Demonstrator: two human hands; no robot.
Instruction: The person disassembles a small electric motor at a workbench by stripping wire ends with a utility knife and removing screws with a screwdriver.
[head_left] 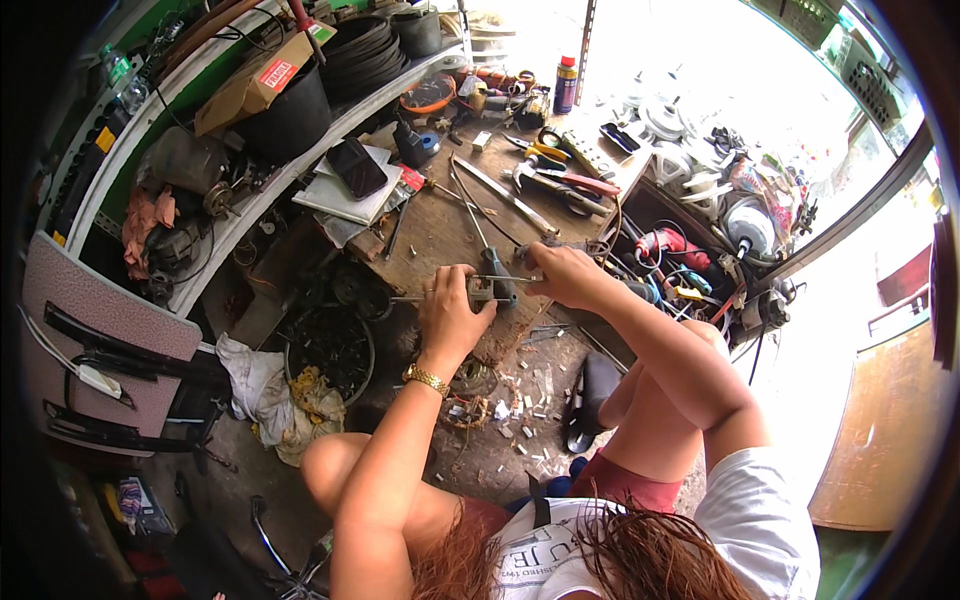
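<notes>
Over the near edge of the wooden workbench (pixel 425 235), my left hand (pixel 452 312) is closed around a small squarish metal part (pixel 482 291) with thin rods sticking out of it. My right hand (pixel 562 274) is closed too, its fingertips pinching the right end of a thin rod (pixel 518 279) that runs to the part. Between my hands, a screwdriver (pixel 497 278) with a dark teal handle lies on the bench, its shaft pointing away from me. The exact kind of the metal part cannot be made out.
Farther back lie a hammer (pixel 560 190), pliers (pixel 538 150), a metal bar (pixel 505 195) and a spray can (pixel 565 85). A phone (pixel 356 168) rests at the left. Tools fill a box (pixel 680 250) at the right; a round bin (pixel 330 350) stands at the lower left.
</notes>
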